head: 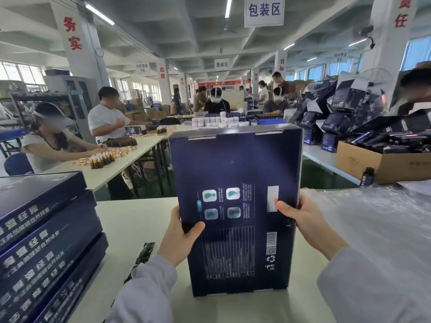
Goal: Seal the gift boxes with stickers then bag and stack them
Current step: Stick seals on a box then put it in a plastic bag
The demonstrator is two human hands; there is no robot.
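A dark blue gift box stands upright on its short end on the white table, its printed back facing me. My left hand grips its left edge, thumb across the face. My right hand grips the right edge, thumb on the face near a white label. A stack of several matching gift boxes lies flat at the left. A pile of clear plastic bags covers the table at the right. I see no sticker sheet.
A dark strip lies on the table beside my left wrist. Other people work at tables beyond. A cardboard carton of dark items sits at the right rear, with a small bottle in front of it.
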